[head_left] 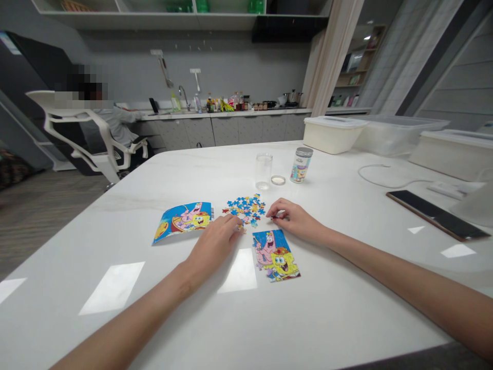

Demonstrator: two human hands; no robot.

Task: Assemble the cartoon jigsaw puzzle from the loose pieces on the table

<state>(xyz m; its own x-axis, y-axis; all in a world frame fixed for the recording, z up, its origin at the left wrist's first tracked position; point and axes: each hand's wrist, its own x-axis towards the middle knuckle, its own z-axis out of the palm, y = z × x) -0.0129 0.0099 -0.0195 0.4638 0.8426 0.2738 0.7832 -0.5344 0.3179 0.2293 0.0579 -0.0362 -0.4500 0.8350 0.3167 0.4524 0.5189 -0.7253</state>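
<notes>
My right hand (289, 216) is closed in a pinch on a small puzzle piece (273, 218) with some dark red, just right of the pile. At the pile's lower left edge is my left hand (221, 231), fingers bent and close together. Its fingertips lie by loose pieces, and what they hold, if anything, is hidden. The puzzle pile (246, 205) is mostly blue with some yellow and red. Between my forearms lies a partly joined cartoon puzzle (276, 257) with an uneven left edge. A curled picture sheet (185, 218) with similar characters rests beyond my left hand.
Behind the pile stand a clear jar (263, 172), a round lid (278, 180) and a printed canister (301, 165). To the right are a dark phone-like slab (435, 213), a white cable (370, 177) and plastic boxes (334, 136). A person sits in a white chair (102, 136) at far left.
</notes>
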